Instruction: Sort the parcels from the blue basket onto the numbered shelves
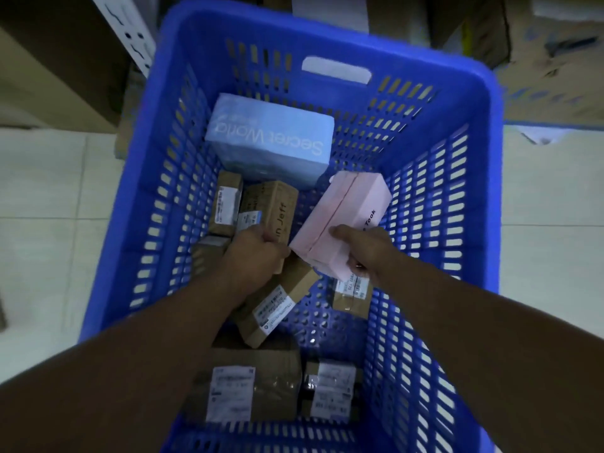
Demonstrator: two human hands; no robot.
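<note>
view down into the blue basket (457,191), which stands on a pale tiled floor (49,207); every place below is given from the basket.

your left hand (258,253) reaches into the middle of the basket, its fingers curled round the near end of a brown carton (277,207) lettered "in jeff". your right hand (366,246), just right of the basket's middle, grips the near end of a pink box (346,217), thumb laid on its upper face and the other fingers tucked beneath. the pink box is tilted, its far end pointing toward the basket's far right corner; you cannot tell whether that end rests on anything.

against the basket's far wall lies a light blue box (268,138) printed "secret world". a narrow carton (225,207) lies along the left wall, beside the brown carton. a labelled carton (277,305) lies slantwise on the basket floor under your left wrist, and another small carton (351,295) sits under your right hand, partly hidden. at the basket's near wall lie a wide flat parcel (248,384) and, touching it on the right, a small parcel (330,390), both with white labels too blurred to read.

beyond the basket's far rim stand cardboard boxes (539,76).
</note>
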